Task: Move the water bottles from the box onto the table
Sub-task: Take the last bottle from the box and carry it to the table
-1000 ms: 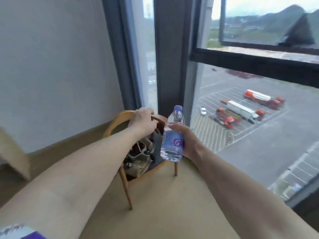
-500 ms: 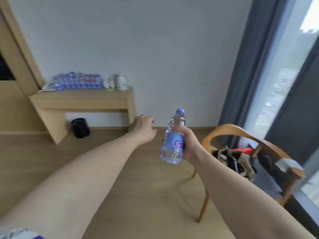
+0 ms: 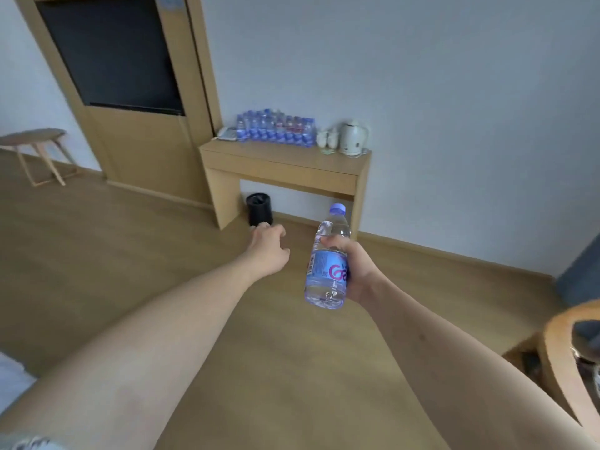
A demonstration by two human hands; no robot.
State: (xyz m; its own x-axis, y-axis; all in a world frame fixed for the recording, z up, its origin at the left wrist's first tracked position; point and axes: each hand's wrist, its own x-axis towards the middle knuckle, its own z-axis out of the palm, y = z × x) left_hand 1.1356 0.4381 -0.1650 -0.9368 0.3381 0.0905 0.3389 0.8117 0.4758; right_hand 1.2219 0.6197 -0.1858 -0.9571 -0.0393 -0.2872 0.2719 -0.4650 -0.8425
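My right hand [image 3: 358,271] grips a clear water bottle [image 3: 328,264] with a blue label and a lilac cap, held upright in mid air over the floor. My left hand [image 3: 269,248] reaches forward beside it, fingers loosely curled, holding nothing. Across the room stands a light wooden table [image 3: 285,164] against the wall. Several water bottles [image 3: 276,128] stand in rows at its back left. The box is not in view.
A white kettle [image 3: 352,138] and cups [image 3: 326,138] sit on the table's right end, a phone [image 3: 227,134] on its left. A black bin [image 3: 258,209] stands under it. A wooden chair [image 3: 565,349] is at right, a stool [image 3: 35,144] far left, a cabinet with a dark screen [image 3: 110,53] behind.
The view has swung left from the window and chair to the wall with the table. My left hand has let go of the chair back. The bottle stays in my right hand.
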